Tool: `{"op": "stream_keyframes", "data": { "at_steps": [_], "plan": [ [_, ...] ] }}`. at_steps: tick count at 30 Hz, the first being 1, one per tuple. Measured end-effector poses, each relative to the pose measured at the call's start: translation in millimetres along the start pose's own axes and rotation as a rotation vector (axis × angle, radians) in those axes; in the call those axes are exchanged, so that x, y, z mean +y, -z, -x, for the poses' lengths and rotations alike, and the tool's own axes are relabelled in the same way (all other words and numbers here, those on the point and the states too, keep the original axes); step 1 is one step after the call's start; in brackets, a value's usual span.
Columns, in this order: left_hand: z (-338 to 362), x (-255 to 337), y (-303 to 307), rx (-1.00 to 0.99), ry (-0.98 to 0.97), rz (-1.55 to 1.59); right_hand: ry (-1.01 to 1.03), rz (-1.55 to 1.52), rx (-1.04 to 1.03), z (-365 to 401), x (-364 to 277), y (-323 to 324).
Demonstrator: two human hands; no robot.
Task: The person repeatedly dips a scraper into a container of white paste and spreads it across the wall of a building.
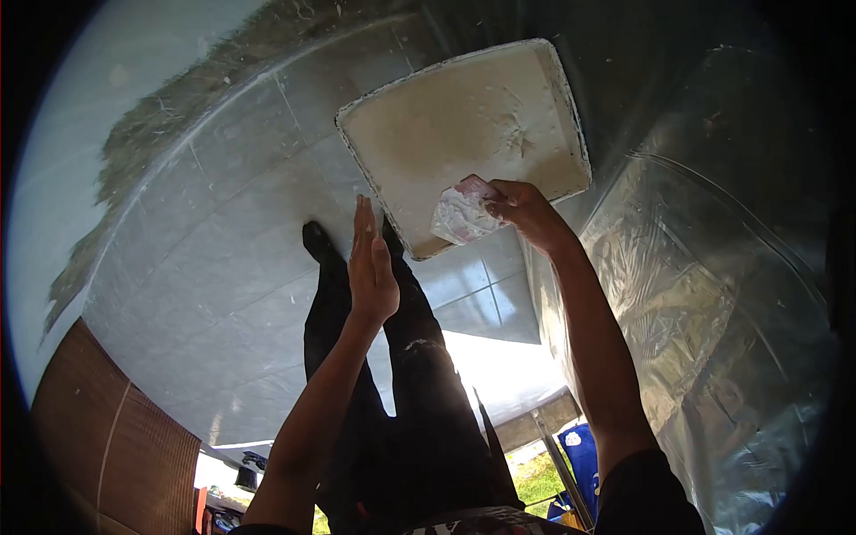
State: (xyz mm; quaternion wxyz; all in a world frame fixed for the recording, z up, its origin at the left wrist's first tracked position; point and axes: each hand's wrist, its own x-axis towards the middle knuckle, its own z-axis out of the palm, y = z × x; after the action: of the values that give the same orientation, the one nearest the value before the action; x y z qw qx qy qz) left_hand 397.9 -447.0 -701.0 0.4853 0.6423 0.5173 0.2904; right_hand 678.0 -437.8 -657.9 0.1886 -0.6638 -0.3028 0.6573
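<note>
My right hand (533, 218) grips a flat scraper (464, 214) by its edge, thumb on top. White, wet-looking paste is smeared over the scraper's face. It is held above the near right side of a wide rectangular tray (575, 116). Inside the tray lies a smooth layer of cream-coloured paste (428, 125), with a rough, disturbed patch toward the right. To the left of the tray, my left hand (372, 272) is raised with its fingers straight and side by side. Nothing is in it.
Grey tiles (241, 241) make up the floor under my dark-trousered legs (419, 374). Crinkled clear plastic sheeting (678, 303) hangs along the right. At upper left a pale wall (116, 98) meets a ragged dark band. A brown panel (125, 419) stands at lower left.
</note>
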Motion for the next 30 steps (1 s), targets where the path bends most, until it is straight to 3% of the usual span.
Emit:
{"op": "stream_keyframes", "data": {
  "at_steps": [1,3,5,8,14,17,23,25,30],
  "plan": [
    [-1,12,6,-0.004,0.013,0.003,0.026,0.000,0.010,7,20,7],
    [-5,41,19,-0.012,-0.004,0.019,0.070,-0.448,-0.031,28,49,12],
    [-10,68,31,-0.019,0.012,0.032,0.141,-0.676,0.097,65,28,-8],
    [-18,116,53,-0.014,-0.048,0.023,0.271,-0.966,0.046,113,8,-22],
    [-29,209,98,0.009,-0.201,-0.033,0.527,-1.091,0.015,187,-60,-49],
    [-26,246,120,0.032,-0.248,-0.028,0.545,-1.212,0.005,201,-69,-55],
    [-25,277,159,0.095,-0.295,-0.055,0.581,-1.271,0.030,185,-66,-68],
    [-32,279,171,0.102,-0.317,-0.042,0.504,-1.323,0.105,182,-70,-77],
    [-59,274,204,0.112,-0.330,-0.022,0.560,-1.322,0.169,180,-100,-93]
  ]
}}
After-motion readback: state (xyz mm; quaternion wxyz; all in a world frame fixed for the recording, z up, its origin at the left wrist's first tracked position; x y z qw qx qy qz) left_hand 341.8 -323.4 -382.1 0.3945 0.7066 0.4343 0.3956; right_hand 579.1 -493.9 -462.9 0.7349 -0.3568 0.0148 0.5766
